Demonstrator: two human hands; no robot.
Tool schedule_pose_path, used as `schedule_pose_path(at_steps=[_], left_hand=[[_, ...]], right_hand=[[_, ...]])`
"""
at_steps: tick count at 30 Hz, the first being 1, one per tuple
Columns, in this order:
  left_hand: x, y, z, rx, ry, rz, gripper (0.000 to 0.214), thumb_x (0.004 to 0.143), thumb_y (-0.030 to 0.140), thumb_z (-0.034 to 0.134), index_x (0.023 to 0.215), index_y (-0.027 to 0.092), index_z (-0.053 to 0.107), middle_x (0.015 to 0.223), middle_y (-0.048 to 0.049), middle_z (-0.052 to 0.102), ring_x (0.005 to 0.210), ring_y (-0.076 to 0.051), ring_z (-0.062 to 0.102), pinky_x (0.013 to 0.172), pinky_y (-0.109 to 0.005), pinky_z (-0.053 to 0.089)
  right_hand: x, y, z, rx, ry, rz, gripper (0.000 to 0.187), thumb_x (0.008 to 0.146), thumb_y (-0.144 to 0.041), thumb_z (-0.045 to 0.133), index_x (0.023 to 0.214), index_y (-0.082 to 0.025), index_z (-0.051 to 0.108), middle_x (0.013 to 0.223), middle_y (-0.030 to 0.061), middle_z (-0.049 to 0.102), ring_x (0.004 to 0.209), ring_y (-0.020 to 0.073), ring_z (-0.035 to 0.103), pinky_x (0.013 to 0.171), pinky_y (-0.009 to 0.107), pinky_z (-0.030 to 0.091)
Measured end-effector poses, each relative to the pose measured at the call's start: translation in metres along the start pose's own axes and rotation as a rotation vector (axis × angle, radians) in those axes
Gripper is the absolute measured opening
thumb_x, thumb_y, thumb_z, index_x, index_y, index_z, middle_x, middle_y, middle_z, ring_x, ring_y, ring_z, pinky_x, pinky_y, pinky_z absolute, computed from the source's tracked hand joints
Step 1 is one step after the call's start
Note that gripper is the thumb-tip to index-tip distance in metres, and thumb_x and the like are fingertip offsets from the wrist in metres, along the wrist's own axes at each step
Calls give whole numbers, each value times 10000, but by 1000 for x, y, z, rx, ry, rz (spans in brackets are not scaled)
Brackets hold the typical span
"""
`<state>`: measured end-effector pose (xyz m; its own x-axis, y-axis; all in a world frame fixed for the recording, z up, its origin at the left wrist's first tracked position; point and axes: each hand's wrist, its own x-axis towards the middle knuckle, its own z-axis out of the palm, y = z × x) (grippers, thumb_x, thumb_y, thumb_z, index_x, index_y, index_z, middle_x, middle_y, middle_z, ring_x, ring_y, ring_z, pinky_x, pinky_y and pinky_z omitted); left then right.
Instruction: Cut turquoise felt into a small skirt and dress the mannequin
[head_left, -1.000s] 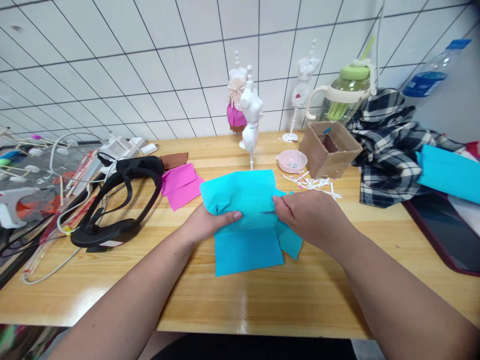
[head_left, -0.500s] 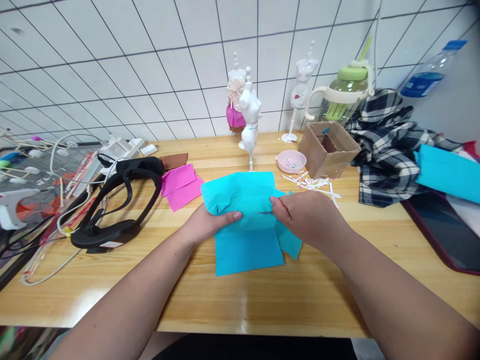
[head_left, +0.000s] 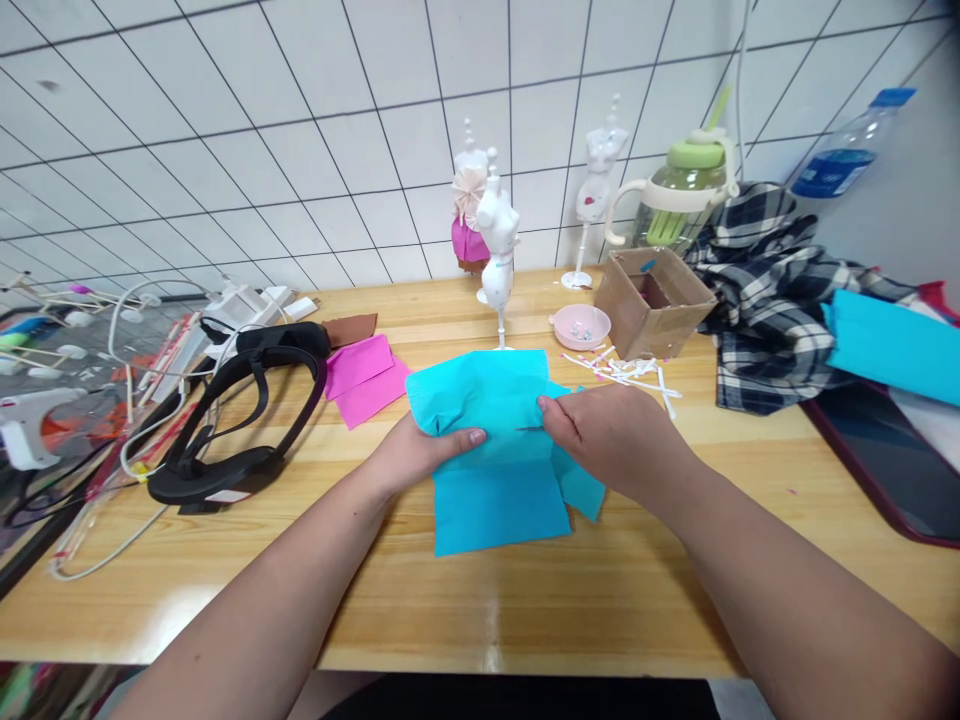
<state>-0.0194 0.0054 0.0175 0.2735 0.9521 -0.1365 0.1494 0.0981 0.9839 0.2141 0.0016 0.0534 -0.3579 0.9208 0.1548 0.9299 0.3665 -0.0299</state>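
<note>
A bright blue sheet of crepe-like paper [head_left: 495,395] is held up over the table, its upper part bent and wrinkled. My left hand [head_left: 424,450] pinches it from the left, thumb on top and the other fingers hidden underneath. My right hand [head_left: 604,430] is closed in a fist at the sheet's right side. A thin dark line runs from its fingertips across the paper; whether it is a blade or a slit I cannot tell. Below lie a flat blue piece [head_left: 501,508] and a smaller blue scrap [head_left: 583,485].
White dress-form stands [head_left: 498,235] are behind the paper. A pink dish [head_left: 581,328], white strips [head_left: 626,370] and a cardboard box [head_left: 651,310] lie right of them. Pink pieces [head_left: 367,378] and a black headset [head_left: 225,480] are left; a plaid cloth [head_left: 765,330] and phone [head_left: 892,460] are right.
The view has shifted slightly. Both hands keep nearly the same hold on the blue paper, and nothing on the table has visibly moved.
</note>
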Motion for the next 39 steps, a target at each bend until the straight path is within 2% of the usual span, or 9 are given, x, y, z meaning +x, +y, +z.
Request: schedule_pose_path(at_steps=[13, 18, 23, 30, 39], left_hand=[[0, 3, 2, 18, -14, 10, 657, 708, 421, 808, 1293, 206, 600, 1355, -115, 615, 1215, -343, 600, 1023, -501, 505], [0, 1, 0, 7, 4, 6, 679, 691, 426, 820, 1292, 198, 603, 1344, -125, 622, 1204, -353, 606, 1012, -504, 513], [0, 5, -3, -32, 59, 34, 741, 679, 413, 834, 1341, 215, 565, 1356, -124, 613, 1208, -350, 604, 1002, -485, 525], [0, 2, -2, 3, 23, 21, 649, 691, 396, 827, 1263, 183, 609, 1326, -124, 636, 1184, -336, 623, 994, -466, 535], [-1, 4, 0, 28, 11, 18, 667, 690, 419, 817, 1274, 179, 600, 1337, -127, 627, 1210, -351, 601, 1020, -503, 507]], right_hand=[[0, -1, 1, -8, -13, -12, 581, 996, -398, 299, 610, -188, 680, 627, 64, 699, 565, 169, 569, 530, 311, 127], [2, 0, -3, 11, -74, 18, 575, 998, -398, 290, 655, -202, 707, 666, 61, 714, 598, 186, 587, 534, 314, 145], [4, 7, -10, 86, -121, 64, 578, 1003, -379, 282, 661, -214, 717, 691, 41, 723, 611, 162, 583, 547, 307, 182], [2, 3, -9, 67, -62, 61, 525, 988, -404, 315, 703, -210, 711, 671, 44, 708, 598, 169, 565, 538, 304, 160], [1, 3, -7, 21, -68, 48, 524, 988, -392, 315, 717, -201, 720, 687, 62, 718, 605, 184, 580, 538, 301, 147]])
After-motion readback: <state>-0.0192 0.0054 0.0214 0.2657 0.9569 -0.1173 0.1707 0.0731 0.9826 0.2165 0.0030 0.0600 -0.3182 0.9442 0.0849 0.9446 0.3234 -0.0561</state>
